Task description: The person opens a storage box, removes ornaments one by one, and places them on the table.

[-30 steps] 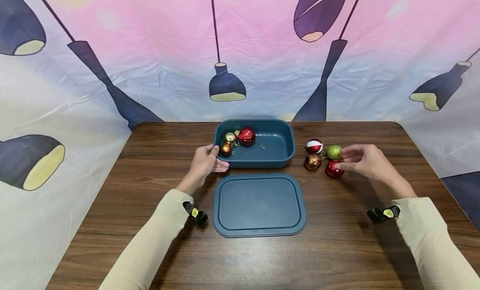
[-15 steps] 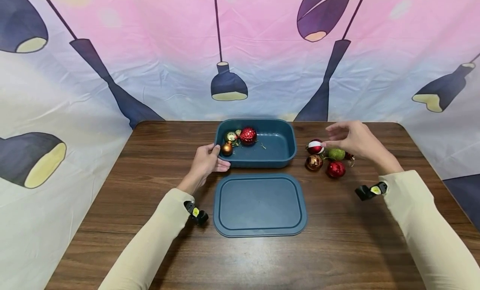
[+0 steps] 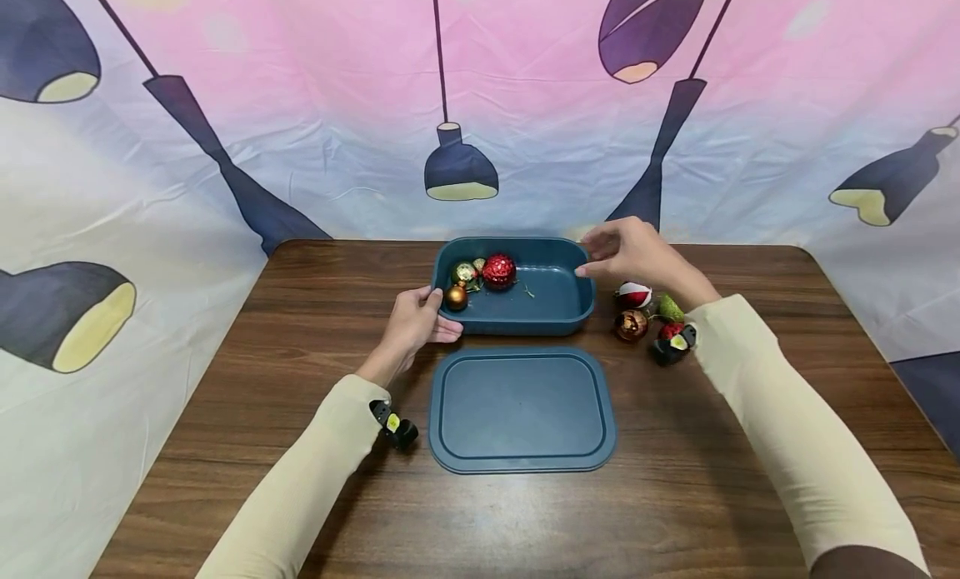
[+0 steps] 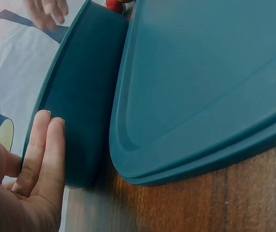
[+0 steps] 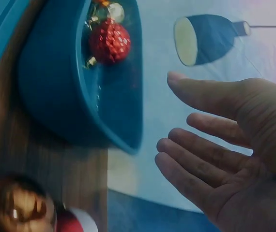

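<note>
A dark teal box (image 3: 517, 327) stands at the table's back edge. At its front left corner my left hand (image 3: 411, 316) grips the wall, thumb over the rim and fingers along the outside, also plain in the left wrist view. Inside lie a glittery red bauble (image 3: 499, 272), a copper bauble (image 3: 456, 296) and a pale gold-green bauble (image 3: 463, 272). Over the box's right end hovers my right hand (image 3: 630, 250), its fingers spread and nothing in the palm (image 5: 225, 145) in the right wrist view.
The matching lid (image 3: 522, 408) lies flat before the box. Right of the box sit a red-and-white striped bauble (image 3: 633, 295), a shiny copper bauble (image 3: 631, 326), a green bauble (image 3: 670, 309) and a red bauble (image 3: 672, 329), partly hidden by the wrist camera. A printed cloth (image 3: 360, 162) hangs behind.
My right hand has left the green and red baubles, travelling left and back to the box's right end. The left hand keeps its hold on the corner.
</note>
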Action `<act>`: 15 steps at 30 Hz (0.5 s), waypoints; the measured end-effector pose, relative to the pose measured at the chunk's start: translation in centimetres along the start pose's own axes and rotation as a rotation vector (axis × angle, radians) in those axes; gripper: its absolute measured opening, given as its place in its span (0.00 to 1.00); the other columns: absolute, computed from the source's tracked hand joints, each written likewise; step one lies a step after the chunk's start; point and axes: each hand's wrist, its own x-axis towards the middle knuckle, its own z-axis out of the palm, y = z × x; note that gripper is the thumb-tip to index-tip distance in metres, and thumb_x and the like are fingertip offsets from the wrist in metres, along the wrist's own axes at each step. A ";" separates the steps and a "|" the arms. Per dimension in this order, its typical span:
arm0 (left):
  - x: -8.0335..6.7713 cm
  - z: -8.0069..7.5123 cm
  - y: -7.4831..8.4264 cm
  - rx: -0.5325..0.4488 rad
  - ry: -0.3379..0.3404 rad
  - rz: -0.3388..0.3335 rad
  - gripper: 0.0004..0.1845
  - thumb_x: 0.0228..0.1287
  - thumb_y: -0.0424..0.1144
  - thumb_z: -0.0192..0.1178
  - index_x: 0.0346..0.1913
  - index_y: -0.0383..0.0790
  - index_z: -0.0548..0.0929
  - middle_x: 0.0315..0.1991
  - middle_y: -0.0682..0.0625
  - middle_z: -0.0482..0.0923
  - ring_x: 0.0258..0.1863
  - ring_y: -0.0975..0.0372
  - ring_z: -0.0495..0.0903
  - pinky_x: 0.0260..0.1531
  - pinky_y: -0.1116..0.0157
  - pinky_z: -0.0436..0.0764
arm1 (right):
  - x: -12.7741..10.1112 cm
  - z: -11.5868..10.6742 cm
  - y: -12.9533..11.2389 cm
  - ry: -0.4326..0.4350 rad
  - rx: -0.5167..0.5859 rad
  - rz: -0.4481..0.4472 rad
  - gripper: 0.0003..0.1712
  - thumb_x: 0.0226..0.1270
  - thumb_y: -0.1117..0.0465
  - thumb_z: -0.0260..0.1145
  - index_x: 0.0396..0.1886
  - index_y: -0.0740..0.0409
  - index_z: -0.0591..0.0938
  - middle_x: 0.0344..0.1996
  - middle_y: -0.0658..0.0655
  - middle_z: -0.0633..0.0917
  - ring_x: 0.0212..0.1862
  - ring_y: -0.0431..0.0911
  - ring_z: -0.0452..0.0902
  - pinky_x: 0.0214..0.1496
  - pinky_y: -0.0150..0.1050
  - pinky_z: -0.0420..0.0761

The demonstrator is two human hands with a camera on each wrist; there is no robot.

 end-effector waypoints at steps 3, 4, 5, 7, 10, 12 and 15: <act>0.0 0.1 0.0 0.004 0.003 -0.001 0.28 0.85 0.43 0.43 0.80 0.38 0.56 0.26 0.40 0.86 0.28 0.53 0.89 0.34 0.60 0.90 | 1.2 1.0 -0.5 -0.021 -0.004 -0.019 0.30 0.61 0.58 0.78 0.60 0.64 0.82 0.55 0.67 0.84 0.55 0.58 0.83 0.57 0.55 0.84; 0.0 0.1 0.0 0.007 0.005 0.000 0.28 0.84 0.43 0.43 0.80 0.38 0.56 0.26 0.40 0.86 0.28 0.53 0.89 0.35 0.60 0.90 | 1.6 1.3 -0.6 -0.029 -0.008 -0.024 0.30 0.61 0.58 0.78 0.61 0.64 0.82 0.56 0.68 0.83 0.55 0.58 0.82 0.57 0.55 0.84; 0.0 0.1 0.0 0.011 0.005 0.002 0.28 0.85 0.43 0.43 0.80 0.38 0.56 0.27 0.40 0.86 0.29 0.53 0.90 0.35 0.60 0.90 | 2.0 1.6 -0.7 -0.039 -0.006 -0.028 0.30 0.61 0.58 0.78 0.61 0.64 0.82 0.56 0.68 0.83 0.56 0.59 0.82 0.57 0.55 0.84; 0.0 0.1 0.0 0.017 0.007 0.006 0.28 0.85 0.43 0.42 0.80 0.37 0.56 0.27 0.40 0.86 0.30 0.52 0.90 0.35 0.60 0.90 | 2.7 2.3 -1.1 -0.056 0.003 -0.035 0.30 0.61 0.59 0.78 0.62 0.64 0.81 0.57 0.68 0.82 0.57 0.60 0.81 0.56 0.55 0.84; 0.0 0.1 0.0 0.021 0.009 0.012 0.29 0.85 0.43 0.42 0.80 0.36 0.55 0.27 0.41 0.86 0.29 0.53 0.90 0.35 0.61 0.90 | 3.5 3.2 -1.5 -0.083 0.018 -0.051 0.31 0.61 0.59 0.78 0.61 0.66 0.81 0.58 0.69 0.81 0.57 0.61 0.80 0.56 0.54 0.84; 0.0 0.0 -0.1 0.021 0.008 0.014 0.29 0.85 0.43 0.42 0.80 0.36 0.56 0.27 0.41 0.86 0.28 0.54 0.90 0.35 0.61 0.90 | 4.1 4.0 -1.6 -0.096 0.034 -0.063 0.31 0.62 0.59 0.78 0.62 0.68 0.80 0.59 0.70 0.81 0.58 0.61 0.80 0.57 0.53 0.84; 0.0 0.0 -0.1 0.020 0.006 0.016 0.28 0.85 0.43 0.42 0.79 0.36 0.57 0.27 0.40 0.86 0.27 0.55 0.89 0.34 0.61 0.90 | 4.9 5.1 -1.8 -0.121 0.059 -0.078 0.32 0.63 0.60 0.77 0.63 0.70 0.78 0.60 0.71 0.79 0.59 0.63 0.79 0.59 0.52 0.83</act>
